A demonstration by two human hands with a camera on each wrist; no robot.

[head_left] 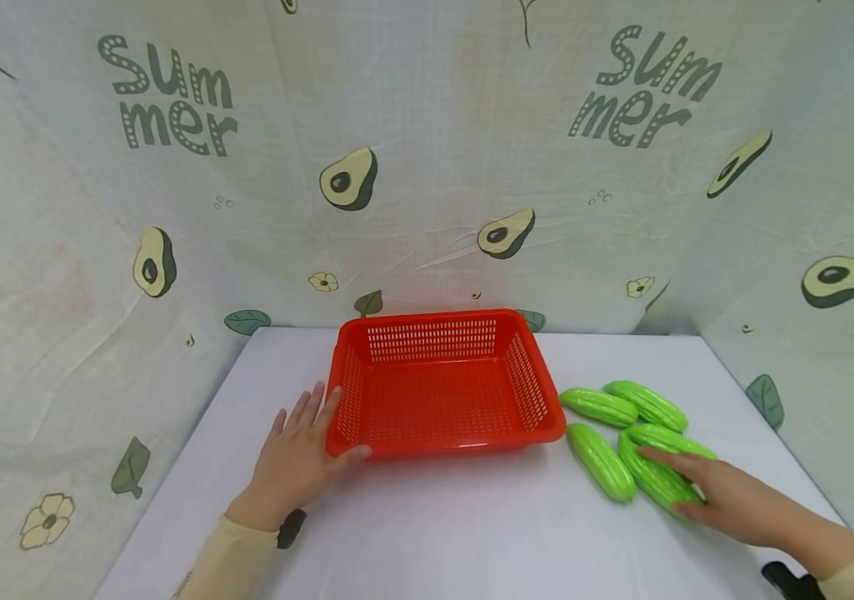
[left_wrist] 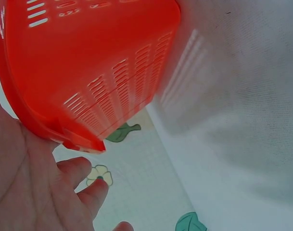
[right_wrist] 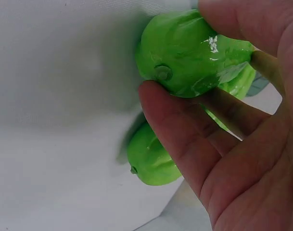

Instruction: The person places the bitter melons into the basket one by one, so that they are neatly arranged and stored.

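1. Pale, avocado-printed cloth (head_left: pixel 427 108) walls in the white desk (head_left: pixel 471 533) behind and along both sides.

2. One green gourd (head_left: pixel 653 478) is what I am busy with: it lies toward the desk's right edge, slanting, its far end pointing toward the desk's far edge.

3. Around that gourd is my right hand (head_left: pixel 745 500). Seen from the right wrist, thumb and forefinger press its opposite sides near the stalk end, so I am grasping it. Whether it bears its full weight on the desk I cannot tell.

4. Close about it lie four other gourds (head_left: pixel 599 406): one just beyond my fingers, one on the side toward the basket, and two farther off toward the desk's far right corner.

5. Left of them, by the middle of the desk's far edge, sits the red basket (head_left: pixel 434 392), upright, with nothing in it.

6. At the basket's left side is my left hand (head_left: pixel 295 454), fingers straight and spread against the rim, thumb by its near left corner. It touches without gripping.

7. As I judge it, the step in hand is taking hold of this one gourd. What the next move calls for, I think, is a firmer pinch, then a straight lift that leaves its neighbours unrolled, while my left hand steadies the rim.
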